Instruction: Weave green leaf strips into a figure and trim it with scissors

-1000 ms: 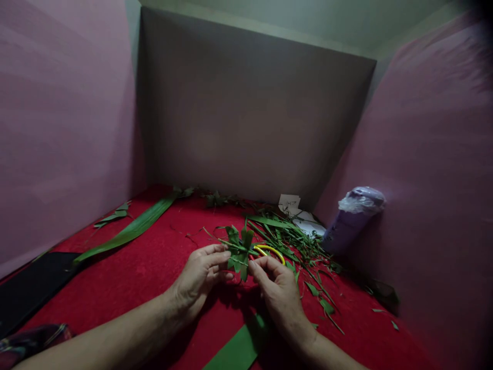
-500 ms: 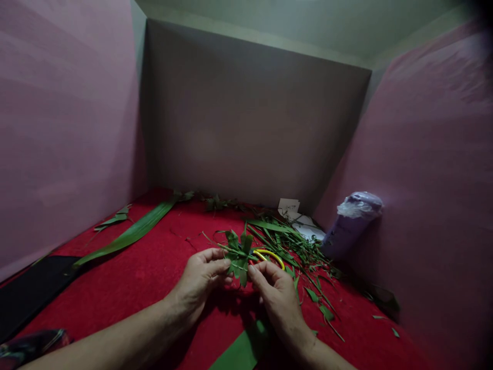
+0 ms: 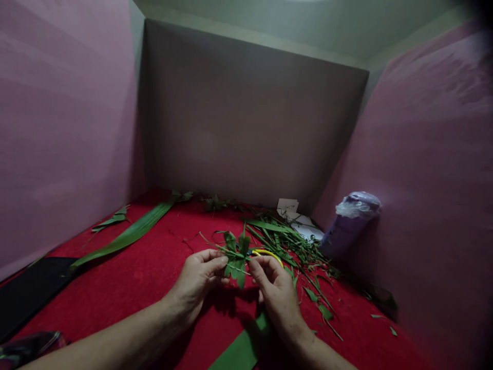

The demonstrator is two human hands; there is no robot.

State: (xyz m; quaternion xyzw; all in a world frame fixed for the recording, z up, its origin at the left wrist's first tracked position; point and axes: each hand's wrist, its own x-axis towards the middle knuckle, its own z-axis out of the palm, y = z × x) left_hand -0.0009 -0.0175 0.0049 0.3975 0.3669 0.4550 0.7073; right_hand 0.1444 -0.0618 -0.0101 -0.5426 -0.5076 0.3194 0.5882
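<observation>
Between my hands is a small leaf figure (image 3: pixel 241 247), made of several notched green leaf pieces with thin stems across it. My left hand (image 3: pixel 198 280) pinches its left side between thumb and fingers. From the right, my right hand (image 3: pixel 275 285) has thumb and forefinger closed on the stem end at its middle. Just behind my right fingers lies a pair of scissors with a yellow handle (image 3: pixel 272 254), partly covered by the hand. A broad green leaf (image 3: pixel 242 345) lies below my hands on the red cloth (image 3: pixel 162 277).
Cut stems and leaf scraps (image 3: pixel 296 244) are heaped to the right, by white papers (image 3: pixel 306 226) and a purple plastic-wrapped container (image 3: pixel 348 226). A long leaf blade (image 3: pixel 129 237) and a black flat object (image 3: pixel 34 288) lie left. Pink walls stand on both sides.
My right fingertips have closed in on the stem at the figure's middle, and a thin stem now stretches toward them. The figure is tilted slightly differently; the surroundings are unchanged.
</observation>
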